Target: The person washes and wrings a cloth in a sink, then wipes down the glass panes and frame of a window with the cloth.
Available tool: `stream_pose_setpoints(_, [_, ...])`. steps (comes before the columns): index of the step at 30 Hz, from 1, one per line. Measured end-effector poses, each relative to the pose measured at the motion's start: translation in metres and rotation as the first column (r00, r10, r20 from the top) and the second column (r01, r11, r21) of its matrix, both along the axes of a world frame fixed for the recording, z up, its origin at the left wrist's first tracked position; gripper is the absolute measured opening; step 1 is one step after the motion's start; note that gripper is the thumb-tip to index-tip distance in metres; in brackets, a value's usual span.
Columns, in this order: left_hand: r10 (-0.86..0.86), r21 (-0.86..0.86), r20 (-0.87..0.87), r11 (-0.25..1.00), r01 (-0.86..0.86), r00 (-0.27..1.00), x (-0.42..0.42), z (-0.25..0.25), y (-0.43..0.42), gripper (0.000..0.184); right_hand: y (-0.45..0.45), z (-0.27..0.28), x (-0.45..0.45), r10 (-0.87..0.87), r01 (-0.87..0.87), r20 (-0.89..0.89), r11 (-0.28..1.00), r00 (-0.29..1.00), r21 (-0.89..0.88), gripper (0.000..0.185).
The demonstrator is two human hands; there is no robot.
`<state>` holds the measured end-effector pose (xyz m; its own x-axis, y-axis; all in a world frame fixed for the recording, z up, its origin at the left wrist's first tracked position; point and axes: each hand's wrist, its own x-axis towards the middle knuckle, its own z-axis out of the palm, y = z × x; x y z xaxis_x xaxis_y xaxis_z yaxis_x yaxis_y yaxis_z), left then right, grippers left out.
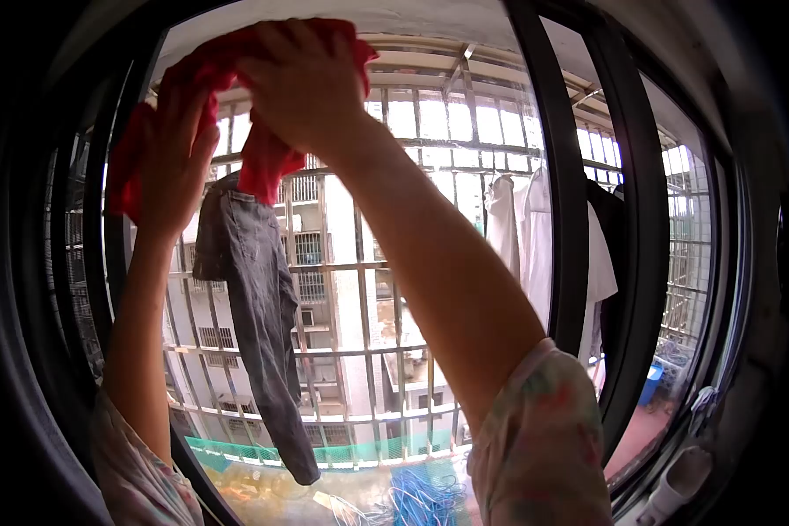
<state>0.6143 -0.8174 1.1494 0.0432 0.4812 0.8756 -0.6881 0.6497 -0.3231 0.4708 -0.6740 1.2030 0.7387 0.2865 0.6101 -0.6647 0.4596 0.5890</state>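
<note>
A red cloth (270,165) is stretched across the upper left of the window, bunched and hanging in folds. On its upper part lies my right hand (305,86), fingers spread over the fabric and pressing it toward the glass. Lower and to the left, my left hand (174,162) holds the cloth's other end, with its fingers pointing up and its thumb apart. Parts of both hands' fingertips are lost in the folds. Behind the glass hang dark grey trousers (259,316), just below the cloth.
Black window frames (563,202) stand at the right of the pane. Beyond the glass are a metal window grille (359,265), white garments (535,219), green netting (351,456), a heap of blue cord (425,495) and a blue bin (650,384). A white pipe-like object (682,478) sits at lower right.
</note>
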Motion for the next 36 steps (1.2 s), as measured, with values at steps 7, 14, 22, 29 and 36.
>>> stream_pose_setpoints(7, [-0.238, 0.335, 0.32, 0.934, 0.125, 0.917, -0.098, 0.048, 0.138, 0.057, 0.121, 0.038, -0.116, -0.407, 0.425, 0.165, 0.901, 0.898, -0.089, 0.034])
stream_pose_setpoints(14, [-0.4, 0.139, 0.533, 0.911, 0.389, 0.745, -0.099, -0.093, 0.139, 0.041, 0.144, -0.096, -0.132, -0.154, 0.142, 0.072, 0.978, 0.985, 0.153, 0.035])
stream_pose_setpoints(22, [-0.143, 0.129, 0.839, 0.99, 0.064, 0.525, -0.037, -0.299, 0.119, 0.06, 0.153, -0.348, -0.097, -0.291, -0.032, 0.368, 0.745, 0.883, 0.666, 0.038])
stream_pose_setpoints(29, [0.095, -0.096, 0.88, 0.995, -0.021, 0.465, -0.009, -0.282, 0.094, 0.052, 0.145, -0.335, -0.092, -0.391, 0.192, 0.123, 0.673, 0.912, 0.714, 0.032])
stream_pose_setpoints(36, [-0.262, 0.134, 0.462, 0.965, 0.225, 0.847, -0.018, -0.101, 0.033, 0.05, 0.082, -0.152, -0.066, -0.327, 0.281, 0.092, 0.9, 0.94, 0.332, 0.051])
